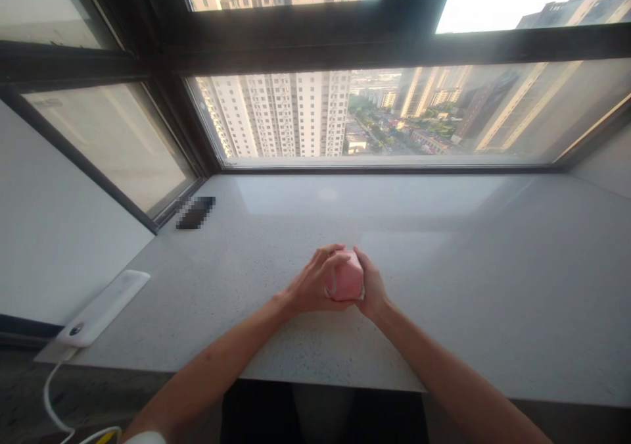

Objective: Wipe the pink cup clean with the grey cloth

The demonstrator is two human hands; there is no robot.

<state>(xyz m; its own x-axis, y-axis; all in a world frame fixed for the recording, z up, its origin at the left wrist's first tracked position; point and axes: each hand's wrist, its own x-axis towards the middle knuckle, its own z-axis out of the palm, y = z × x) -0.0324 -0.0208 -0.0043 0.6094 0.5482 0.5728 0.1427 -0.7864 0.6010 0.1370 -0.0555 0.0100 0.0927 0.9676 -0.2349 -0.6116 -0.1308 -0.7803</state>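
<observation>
A small pink object with flat, angled faces (349, 277) is held between both hands, just above or on the pale speckled sill (473, 286). My left hand (318, 282) wraps round its left side, with fingers over the top and along the near edge. Against its right side lies my right hand (373, 286), its fingers curled behind it. A bit of something whitish shows at the object's lower right edge. The palms and some of the fingertips are hidden.
A white power strip (106, 309) with a white cable lies at the left edge of the sill. Further back on the left is a dark, pixelated flat object (196, 213). Dark window frames (296, 36) border the back and left.
</observation>
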